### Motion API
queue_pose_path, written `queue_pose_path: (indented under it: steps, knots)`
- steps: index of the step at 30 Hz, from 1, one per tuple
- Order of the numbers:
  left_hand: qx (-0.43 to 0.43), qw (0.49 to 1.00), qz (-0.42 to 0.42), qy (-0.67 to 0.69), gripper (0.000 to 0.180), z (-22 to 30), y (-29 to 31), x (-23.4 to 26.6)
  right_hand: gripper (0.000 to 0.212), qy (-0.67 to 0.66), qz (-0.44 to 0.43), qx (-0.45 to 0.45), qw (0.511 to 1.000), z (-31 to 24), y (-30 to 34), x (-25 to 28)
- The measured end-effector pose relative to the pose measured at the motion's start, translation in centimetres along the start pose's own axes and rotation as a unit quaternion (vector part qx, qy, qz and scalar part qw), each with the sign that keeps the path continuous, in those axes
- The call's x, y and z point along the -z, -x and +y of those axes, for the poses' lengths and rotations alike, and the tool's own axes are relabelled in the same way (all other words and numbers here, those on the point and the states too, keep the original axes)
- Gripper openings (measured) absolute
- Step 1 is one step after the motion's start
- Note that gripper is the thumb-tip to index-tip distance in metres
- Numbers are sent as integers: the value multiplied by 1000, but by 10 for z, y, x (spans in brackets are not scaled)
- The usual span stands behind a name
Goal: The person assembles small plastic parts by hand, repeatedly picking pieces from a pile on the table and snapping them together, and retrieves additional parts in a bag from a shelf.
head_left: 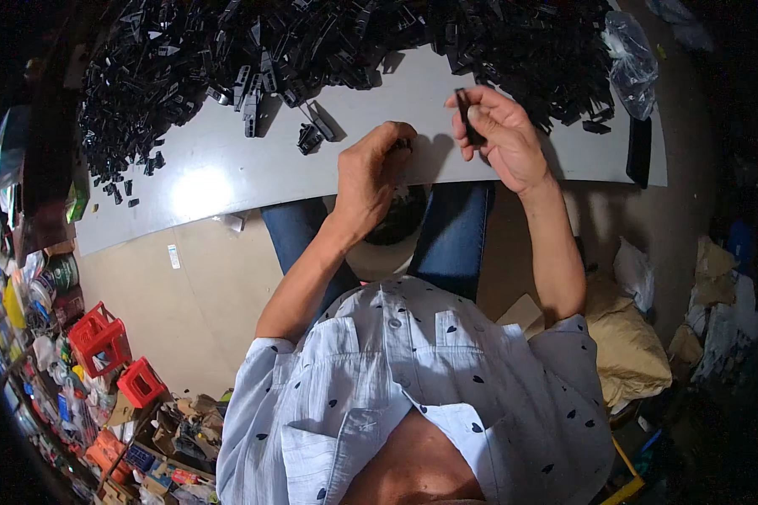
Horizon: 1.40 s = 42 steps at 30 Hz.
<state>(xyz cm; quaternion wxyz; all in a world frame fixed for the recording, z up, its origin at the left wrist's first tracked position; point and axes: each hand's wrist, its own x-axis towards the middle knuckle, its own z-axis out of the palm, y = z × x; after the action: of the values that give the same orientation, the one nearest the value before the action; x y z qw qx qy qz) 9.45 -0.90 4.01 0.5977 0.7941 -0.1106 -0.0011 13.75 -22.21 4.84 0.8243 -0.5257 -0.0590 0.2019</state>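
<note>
Over the near edge of a pale table (261, 172), my left hand (366, 172) is curled closed around a small black plastic part (403, 145), mostly hidden by the fingers. To its right, my raised right hand (512, 145) pinches a long, narrow black plastic piece (468, 119) between thumb and fingers. The two hands are apart. Just left of my left hand lie a few loose black plastic parts (310, 137) on the tabletop. A large heap of black plastic parts (337, 38) covers the far side of the table.
Smaller black bits (114, 160) spread at the table's left. A clear plastic bag (632, 63) and a long black bar (639, 151) lie at the right end. Red crates (99, 338) and clutter fill the floor at left; a tan sack (627, 341) stands at right.
</note>
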Motion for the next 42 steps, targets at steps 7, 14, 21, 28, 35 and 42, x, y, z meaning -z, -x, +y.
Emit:
queue_pose_path:
  steps: [7, 14, 21, 28, 35, 42]
  knots:
    - [-132, 969, 78, -195, 22, -16, 2, 9, 16, 478, -5, -1, 878, 1, 10, -38]
    - [-85, 985, 67, -135, 25, -20, 2, 18, 19, 685, -98, 169, 701, 6, -4, -48]
    - [-82, 980, 61, -168, 26, -21, 3, 19, 24, 718, -114, 175, 664, 5, -10, -50]
    - [-104, 982, 72, -137, 23, -29, 2, 16, 12, 800, -170, 161, 553, -5, -16, -65]
    - [-118, 973, 126, -153, 19, -30, 1, 14, 8, 832, -361, 199, 372, -14, -39, -81]
    - [-103, 980, 112, -128, 19, -29, -2, 12, 9, 822, -393, 130, 391, -17, -48, -93]
